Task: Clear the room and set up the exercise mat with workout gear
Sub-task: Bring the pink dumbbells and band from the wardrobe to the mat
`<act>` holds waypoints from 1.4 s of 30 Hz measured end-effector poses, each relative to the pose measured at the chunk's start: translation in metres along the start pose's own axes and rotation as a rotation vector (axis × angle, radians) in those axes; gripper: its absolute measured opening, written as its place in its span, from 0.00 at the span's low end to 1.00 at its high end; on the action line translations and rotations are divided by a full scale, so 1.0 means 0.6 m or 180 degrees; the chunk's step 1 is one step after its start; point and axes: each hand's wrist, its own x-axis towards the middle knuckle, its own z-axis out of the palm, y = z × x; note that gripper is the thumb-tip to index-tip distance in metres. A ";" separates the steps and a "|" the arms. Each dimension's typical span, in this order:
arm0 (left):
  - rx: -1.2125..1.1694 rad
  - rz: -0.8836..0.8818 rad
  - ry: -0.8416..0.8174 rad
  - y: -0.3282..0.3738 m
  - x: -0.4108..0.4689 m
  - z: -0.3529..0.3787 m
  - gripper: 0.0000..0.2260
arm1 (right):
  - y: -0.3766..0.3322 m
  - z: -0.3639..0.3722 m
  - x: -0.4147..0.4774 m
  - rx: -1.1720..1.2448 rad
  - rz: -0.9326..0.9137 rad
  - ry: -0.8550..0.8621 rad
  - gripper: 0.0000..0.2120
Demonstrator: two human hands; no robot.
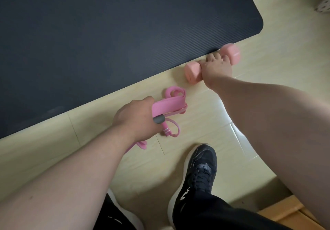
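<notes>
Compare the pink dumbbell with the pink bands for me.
The dumbbell looks rigid, with two blocky ends; the bands are limp, looped strips. The right hand grips the dumbbell beside the mat; the left hand holds the bands nearer the shoe. Both are pink.

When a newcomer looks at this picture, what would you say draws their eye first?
The pink gear stands out against the pale floor: the right hand grips a pink dumbbell by its bar, just off the near edge of the dark mat. Nearer the camera, the left hand holds a bundle of pink resistance bands. The mat itself fills the upper left of the view.
</notes>
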 end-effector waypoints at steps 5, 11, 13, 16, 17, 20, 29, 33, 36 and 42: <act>0.0031 -0.0011 0.0031 0.001 -0.003 0.001 0.11 | -0.007 -0.014 -0.014 -0.0318 0.0062 0.0069 0.17; 0.0085 0.0009 0.0111 0.000 -0.003 0.007 0.13 | -0.013 -0.009 -0.022 0.0367 0.0555 -0.0071 0.18; 0.0085 -0.0005 0.0108 -0.003 -0.004 0.008 0.12 | -0.013 -0.002 -0.027 0.0908 0.0485 -0.0181 0.25; 0.0096 -0.0016 0.0108 -0.007 -0.005 0.005 0.13 | -0.012 0.003 -0.049 0.1277 -0.0068 -0.0273 0.38; 0.0097 -0.0019 0.0115 -0.007 -0.005 0.004 0.13 | -0.009 0.004 -0.055 0.1283 -0.0156 -0.0280 0.41; 0.0118 -0.0014 0.0143 -0.010 -0.008 0.000 0.13 | -0.001 0.002 -0.068 0.1216 -0.0198 -0.0183 0.45; 0.0147 0.0004 0.0284 -0.034 -0.017 -0.013 0.12 | -0.054 -0.042 -0.056 0.1415 -0.0064 -0.0152 0.25; 0.0151 -0.0046 0.0318 -0.049 -0.013 -0.016 0.13 | -0.063 -0.049 -0.046 0.1651 0.0069 0.0008 0.16; 0.0110 -0.0020 0.0341 -0.049 -0.012 -0.019 0.13 | -0.056 -0.042 -0.045 0.1763 0.0167 -0.0149 0.16; 0.0143 0.0050 0.0365 -0.055 -0.013 -0.022 0.14 | -0.071 -0.056 -0.055 0.1063 0.0414 -0.0121 0.16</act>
